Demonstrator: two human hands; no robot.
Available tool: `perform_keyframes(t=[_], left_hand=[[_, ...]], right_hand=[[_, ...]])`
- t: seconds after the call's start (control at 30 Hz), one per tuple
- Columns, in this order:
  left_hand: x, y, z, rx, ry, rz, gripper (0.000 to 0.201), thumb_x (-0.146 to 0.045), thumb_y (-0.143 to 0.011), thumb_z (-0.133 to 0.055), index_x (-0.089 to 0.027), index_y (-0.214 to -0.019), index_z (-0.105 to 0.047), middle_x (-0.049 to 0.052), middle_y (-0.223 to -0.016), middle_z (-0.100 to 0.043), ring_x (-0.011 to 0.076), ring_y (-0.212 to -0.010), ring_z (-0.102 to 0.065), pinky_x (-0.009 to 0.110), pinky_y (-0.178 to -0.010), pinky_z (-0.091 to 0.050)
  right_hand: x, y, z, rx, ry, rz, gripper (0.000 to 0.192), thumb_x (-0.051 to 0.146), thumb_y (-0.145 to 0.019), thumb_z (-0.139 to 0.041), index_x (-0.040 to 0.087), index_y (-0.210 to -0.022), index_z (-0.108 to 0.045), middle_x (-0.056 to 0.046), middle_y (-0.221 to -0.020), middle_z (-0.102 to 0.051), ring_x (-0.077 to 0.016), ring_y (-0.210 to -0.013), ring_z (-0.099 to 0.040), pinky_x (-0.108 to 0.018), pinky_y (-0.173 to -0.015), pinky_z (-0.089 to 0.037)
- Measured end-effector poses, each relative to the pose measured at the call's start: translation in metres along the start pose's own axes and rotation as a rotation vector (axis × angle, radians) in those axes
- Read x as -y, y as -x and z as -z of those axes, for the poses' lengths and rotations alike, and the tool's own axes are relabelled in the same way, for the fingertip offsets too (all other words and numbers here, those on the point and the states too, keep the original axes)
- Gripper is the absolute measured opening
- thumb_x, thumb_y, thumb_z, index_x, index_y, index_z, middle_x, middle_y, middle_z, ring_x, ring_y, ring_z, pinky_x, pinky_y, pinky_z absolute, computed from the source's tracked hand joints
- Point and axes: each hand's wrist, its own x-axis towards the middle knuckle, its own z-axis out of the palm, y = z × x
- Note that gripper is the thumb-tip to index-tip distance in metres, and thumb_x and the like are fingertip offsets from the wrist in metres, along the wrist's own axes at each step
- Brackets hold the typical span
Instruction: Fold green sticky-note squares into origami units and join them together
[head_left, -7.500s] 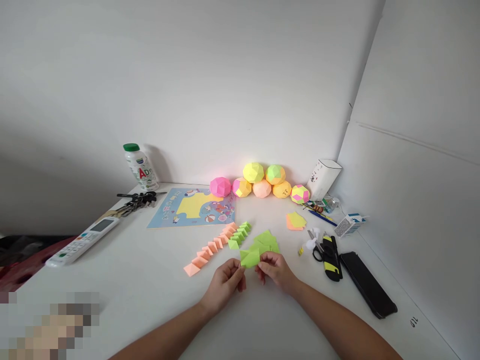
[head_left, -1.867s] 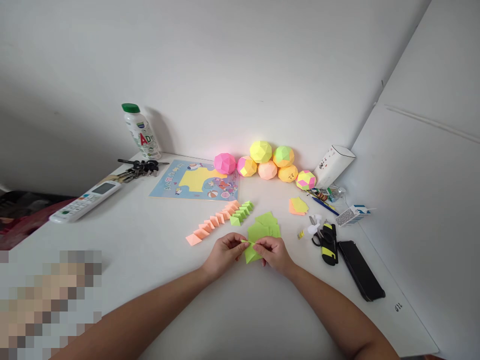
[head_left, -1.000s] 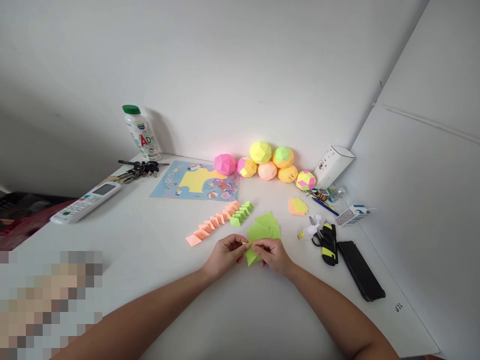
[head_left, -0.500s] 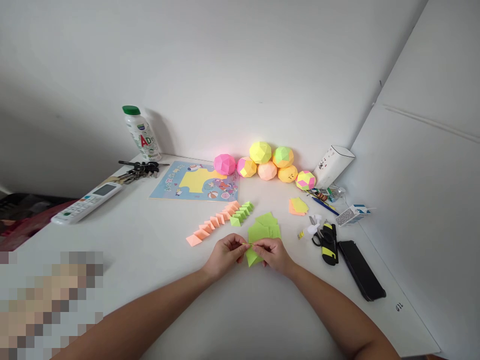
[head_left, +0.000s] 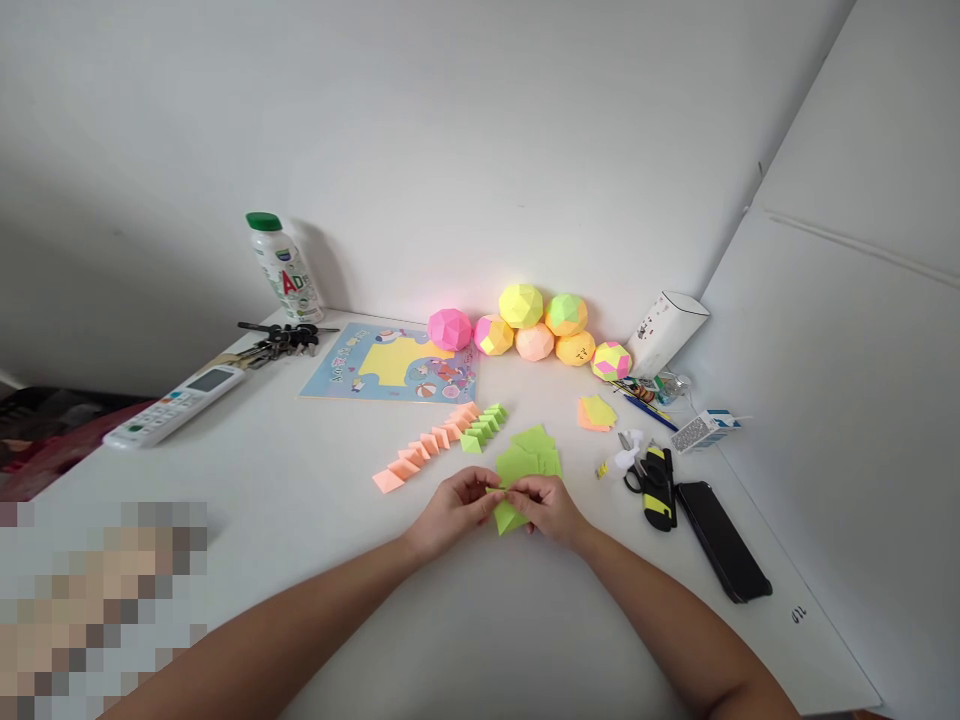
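Note:
Between my two hands is a small green piece of paper (head_left: 508, 518), its lower part folded to a point. My left hand (head_left: 454, 510) pinches its left edge with thumb and fingers. From the other side, my right hand (head_left: 549, 508) pinches it too, the fingertips of both hands almost touching. Just beyond lie several loose green sheets (head_left: 531, 450), partly hidden by my hands. Ahead and to the left stand a row of folded green pieces (head_left: 483, 428) and a longer row of folded peach pieces (head_left: 426, 446).
Colourful paper balls (head_left: 520, 306) line the wall beside a blue picture board (head_left: 337, 375). At the right are yellow and orange sheets (head_left: 598, 412), scissors (head_left: 635, 480), a cutter (head_left: 660, 490) and a black phone (head_left: 723, 540). A remote (head_left: 176, 405) and a bottle (head_left: 283, 268) stand left.
The fingertips of my left hand have shifted slightly on the green paper, and a bit more of its upper left edge shows. Everything else stays in place.

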Motion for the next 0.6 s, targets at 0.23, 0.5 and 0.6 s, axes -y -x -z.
perform_keyframes(t=[0.23, 0.5, 0.6], left_hand=[[0.0045, 0.0011, -0.0004, -0.085, -0.108, 0.047, 0.027, -0.045, -0.077, -0.056, -0.018, -0.074, -0.053, -0.006, -0.046, -0.048, 0.0086, -0.044, -0.042, 0.02, -0.046, -0.032], [0.0018, 0.0036, -0.0017, 0.026, -0.186, 0.043, 0.032, -0.046, -0.079, -0.053, -0.016, -0.083, -0.063, -0.004, -0.042, -0.051, 0.0092, -0.04, -0.042, 0.021, -0.043, -0.03], [0.0012, 0.0043, -0.0023, 0.009, -0.185, 0.046, 0.032, -0.045, -0.078, -0.054, -0.016, -0.081, -0.066, -0.003, -0.043, -0.052, 0.0103, -0.041, -0.045, 0.022, -0.044, -0.032]], right_hand=[[-0.0033, -0.0012, -0.0016, -0.071, -0.084, 0.008, 0.024, 0.039, -0.076, -0.062, 0.015, -0.075, -0.061, 0.005, -0.054, -0.048, -0.0071, -0.04, -0.047, -0.02, -0.04, -0.039], [-0.0061, -0.0018, -0.0017, -0.076, -0.108, 0.009, 0.023, 0.037, -0.074, -0.065, 0.015, -0.073, -0.061, 0.004, -0.055, -0.053, -0.0065, -0.039, -0.046, -0.02, -0.039, -0.037], [-0.0038, -0.0009, -0.002, -0.075, -0.114, 0.016, 0.021, 0.036, -0.074, -0.065, 0.015, -0.073, -0.061, 0.004, -0.053, -0.053, -0.0068, -0.039, -0.046, -0.02, -0.039, -0.037]])
